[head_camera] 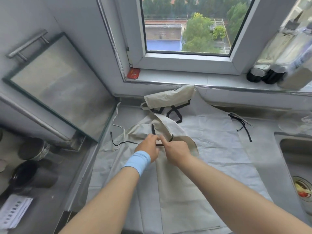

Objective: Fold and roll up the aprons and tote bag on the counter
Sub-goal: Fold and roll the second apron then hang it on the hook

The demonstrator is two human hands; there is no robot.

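Left hand [149, 146], right hand [175, 149] fingers pinching thin black strap [159, 145] on limp beige fabric apron [168, 174]; soft, light, grabbing edges best.

Head-worn wide-angle view, looking forward and down, close over counter [263, 149]

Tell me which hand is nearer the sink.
Right. The right hand rests on the beige apron mid-counter, on the side towards the sink; the left hand, with the blue wristband, lies farther away.
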